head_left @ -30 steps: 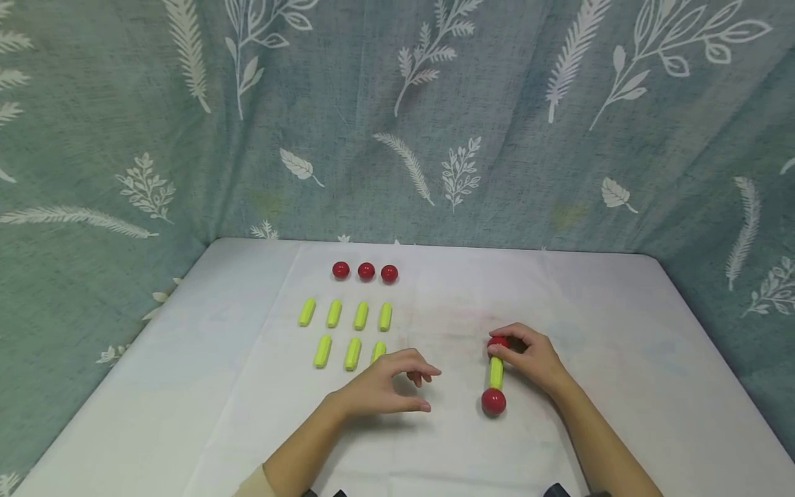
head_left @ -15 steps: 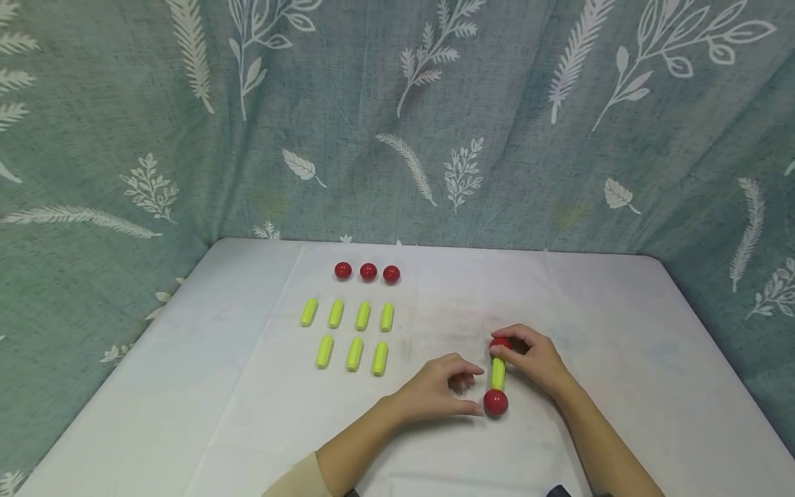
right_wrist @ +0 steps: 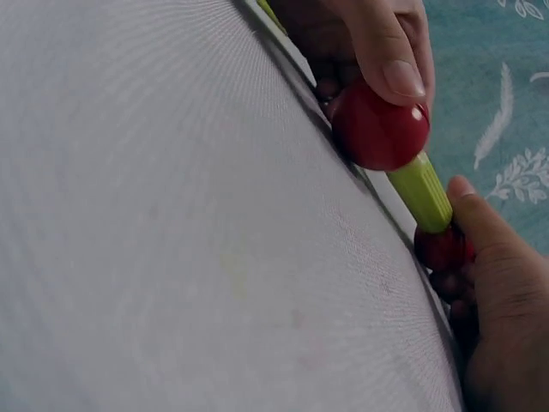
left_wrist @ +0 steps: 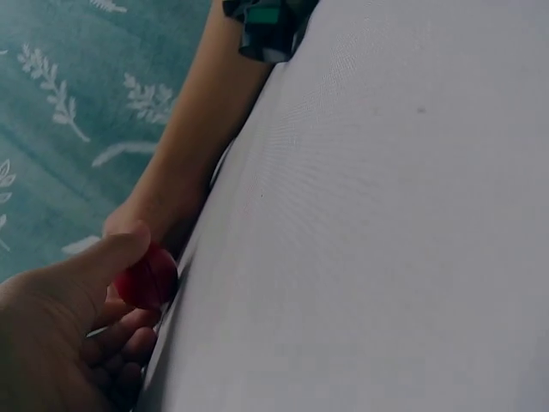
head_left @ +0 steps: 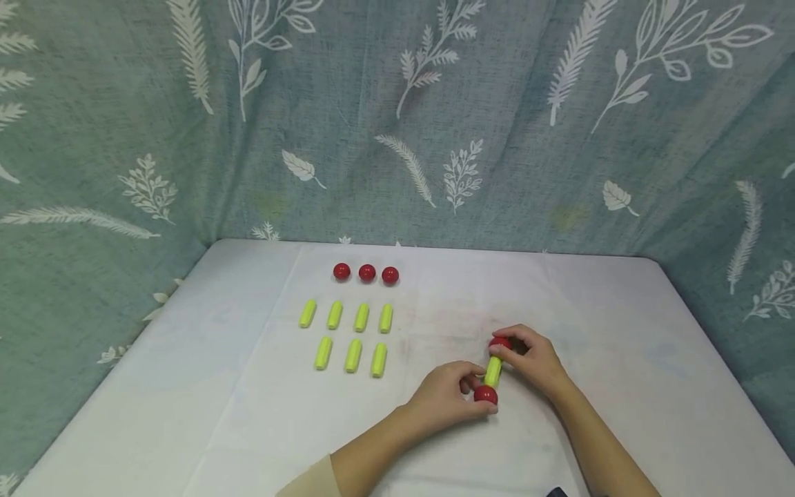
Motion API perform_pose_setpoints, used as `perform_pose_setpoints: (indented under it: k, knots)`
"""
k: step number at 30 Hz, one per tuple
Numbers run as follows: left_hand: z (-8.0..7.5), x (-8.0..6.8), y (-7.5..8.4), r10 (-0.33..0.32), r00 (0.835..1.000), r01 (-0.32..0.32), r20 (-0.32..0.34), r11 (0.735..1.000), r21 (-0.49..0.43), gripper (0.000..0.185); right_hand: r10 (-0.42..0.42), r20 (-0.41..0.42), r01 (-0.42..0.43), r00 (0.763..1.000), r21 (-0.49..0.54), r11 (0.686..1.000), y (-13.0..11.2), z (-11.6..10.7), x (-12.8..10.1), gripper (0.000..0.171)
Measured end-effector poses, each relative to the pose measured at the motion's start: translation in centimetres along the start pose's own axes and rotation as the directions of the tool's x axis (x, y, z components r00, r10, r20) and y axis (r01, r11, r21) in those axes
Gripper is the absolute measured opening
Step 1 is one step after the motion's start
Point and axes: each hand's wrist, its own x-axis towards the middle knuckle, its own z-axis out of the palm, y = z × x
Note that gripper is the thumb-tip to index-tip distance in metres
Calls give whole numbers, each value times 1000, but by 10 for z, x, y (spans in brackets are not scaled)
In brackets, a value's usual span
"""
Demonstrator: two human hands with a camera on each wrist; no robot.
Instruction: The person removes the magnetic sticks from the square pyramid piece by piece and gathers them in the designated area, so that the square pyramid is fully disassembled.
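A yellow-green ribbed rod (head_left: 493,372) joins two red balls on the white table. My left hand (head_left: 446,395) grips the near red ball (head_left: 486,394) between thumb and fingers. The far red ball (head_left: 500,342) is pinched by my right hand (head_left: 533,357), which covers part of it. In the right wrist view the rod (right_wrist: 420,192) runs straight from the near ball (right_wrist: 380,129) to the far one (right_wrist: 442,249). The left wrist view shows my thumb on the near ball (left_wrist: 147,278); the rod is hidden there.
Three loose red balls (head_left: 367,273) form a row toward the back of the white table (head_left: 186,407). In front of them several yellow-green rods (head_left: 352,355) lie in two rows, left of my hands. A patterned green curtain (head_left: 348,124) hangs behind the table.
My left hand has moved right and taken hold of the near red ball. That ball has shifted slightly left and away from me, tilting the rod. The right hand keeps its hold.
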Motion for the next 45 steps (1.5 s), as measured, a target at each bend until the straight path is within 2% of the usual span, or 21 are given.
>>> perform_pose_setpoints:
  k: [6,10,16,21,26,33,38,41,43,45]
  knots:
    - [-17,-9,-10,-70,997,69,-34,997,-17,35,-50,6,50,999,-18,999,3,-1,-2,30]
    - [-23,-9,-16,-65,994,65,-85,998,-5,36,-107,35,108,994,-35,994,5,-2,-2,29]
    - [-22,-7,-23,-70,983,68,-171,998,-14,36,-188,103,191,977,-17,981,6,0,-1,26]
    - [-22,-6,-26,-58,976,55,-209,998,-20,40,-217,164,236,962,-103,966,2,5,-2,23]
    - [-22,-5,-24,-22,985,19,-172,1000,-21,43,-178,177,197,968,-92,976,-3,4,-4,19]
    - [-16,-9,-22,-82,990,81,-118,997,-11,43,-151,194,160,969,-31,987,-3,3,-7,15]
    - [-15,-10,-20,-93,990,93,-104,996,-4,43,-123,202,129,972,-14,992,-24,0,-12,12]
    - [-19,-9,-20,-94,986,94,-135,996,-7,41,-109,192,113,975,-12,994,-19,-2,-11,12]
    - [-25,-9,-22,-95,977,94,-193,995,-11,40,-95,185,97,978,2,995,-9,-2,-9,13]
    - [-33,-8,-22,-80,960,75,-269,997,-30,40,-83,178,83,981,10,997,3,-3,-7,13]
